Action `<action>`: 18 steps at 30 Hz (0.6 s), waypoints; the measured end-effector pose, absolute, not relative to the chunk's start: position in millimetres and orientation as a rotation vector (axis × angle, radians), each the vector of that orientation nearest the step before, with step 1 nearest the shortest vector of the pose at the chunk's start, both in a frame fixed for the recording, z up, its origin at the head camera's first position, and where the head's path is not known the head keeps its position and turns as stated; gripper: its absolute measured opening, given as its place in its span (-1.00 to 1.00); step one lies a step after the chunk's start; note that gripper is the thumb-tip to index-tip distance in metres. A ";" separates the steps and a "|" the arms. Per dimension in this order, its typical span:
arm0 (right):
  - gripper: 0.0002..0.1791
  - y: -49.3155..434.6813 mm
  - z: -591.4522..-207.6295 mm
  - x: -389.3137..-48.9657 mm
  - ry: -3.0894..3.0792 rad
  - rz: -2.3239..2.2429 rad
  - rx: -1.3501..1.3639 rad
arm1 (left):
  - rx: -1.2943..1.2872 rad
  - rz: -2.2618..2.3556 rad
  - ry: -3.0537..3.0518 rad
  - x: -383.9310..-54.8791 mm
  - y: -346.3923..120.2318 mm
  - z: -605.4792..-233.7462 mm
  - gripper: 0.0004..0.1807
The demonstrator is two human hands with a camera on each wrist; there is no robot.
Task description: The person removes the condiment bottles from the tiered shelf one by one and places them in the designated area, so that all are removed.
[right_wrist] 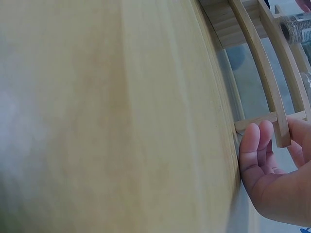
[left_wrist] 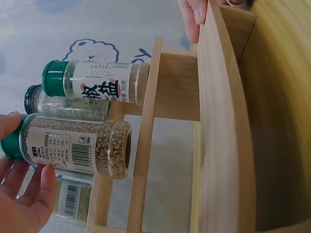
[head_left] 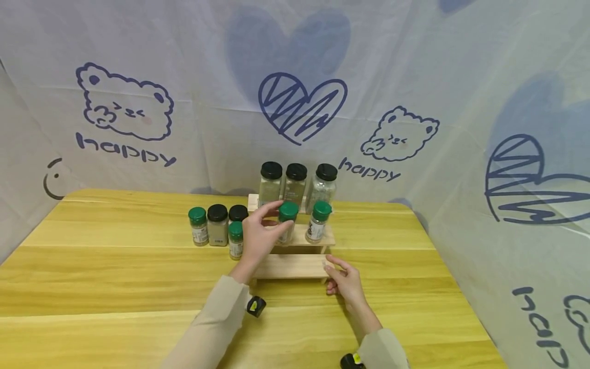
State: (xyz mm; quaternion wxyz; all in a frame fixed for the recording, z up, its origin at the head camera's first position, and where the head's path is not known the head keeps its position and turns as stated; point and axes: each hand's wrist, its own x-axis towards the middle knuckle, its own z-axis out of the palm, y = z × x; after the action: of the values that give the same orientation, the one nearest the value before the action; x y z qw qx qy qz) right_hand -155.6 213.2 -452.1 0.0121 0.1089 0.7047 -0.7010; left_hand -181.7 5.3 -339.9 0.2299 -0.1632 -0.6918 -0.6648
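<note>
My left hand (head_left: 259, 234) pinches the green cap of a clear spice jar (left_wrist: 77, 148) filled with small tan seeds. Its base hangs slightly off the middle tier of a light wooden three-tier rack (head_left: 290, 266), with a gap showing in the left wrist view. To its right on that tier stands another green-capped spice jar (head_left: 317, 223) with a white label. My right hand (head_left: 346, 283) holds the right end of the rack's front tier, its fingers curled around the board (right_wrist: 262, 73) in the right wrist view.
Three black-capped jars (head_left: 296, 182) stand on the rack's top tier. Left of the rack, on the wooden table (head_left: 115, 287), several jars are grouped: a green-capped jar (head_left: 198, 226), a black-capped jar (head_left: 217, 225) and others. Behind hangs a printed cloth (head_left: 207, 128).
</note>
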 end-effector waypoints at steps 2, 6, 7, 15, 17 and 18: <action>-0.60 213.2 -452.2 -155.7 2.200 -2.186 0.330 | -0.443 -1.819 -1.910 -180.0 2.7 -340.0 -0.59; -0.60 213.6 -452.8 -156.0 2.201 -2.188 0.327 | -0.436 -1.812 -1.905 -178.6 -2.4 -342.8 -0.59; -0.61 213.7 -452.9 -156.0 2.200 -2.189 0.328 | -0.438 -1.811 -1.902 -179.1 -3.7 -344.4 -0.59; -0.62 213.5 -453.9 -156.2 2.202 -2.182 0.345 | -0.394 -1.851 -1.885 -188.8 -15.2 -367.4 -0.57; -0.62 213.0 -453.5 -156.4 2.200 -2.175 0.362 | -0.392 -1.860 -1.890 -182.5 -18.0 -360.8 -0.58; -0.62 212.9 -452.9 -156.3 2.199 -2.175 0.366 | -0.389 -1.868 -1.894 -179.2 -19.4 -357.0 -0.58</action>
State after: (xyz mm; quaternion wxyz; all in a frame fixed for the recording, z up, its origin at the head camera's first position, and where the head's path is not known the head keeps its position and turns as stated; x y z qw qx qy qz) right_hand -156.3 212.9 -452.9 0.0135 0.1176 0.7058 -0.6984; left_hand -179.2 -19.4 -357.0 0.2246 -0.1410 -0.6865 -0.6770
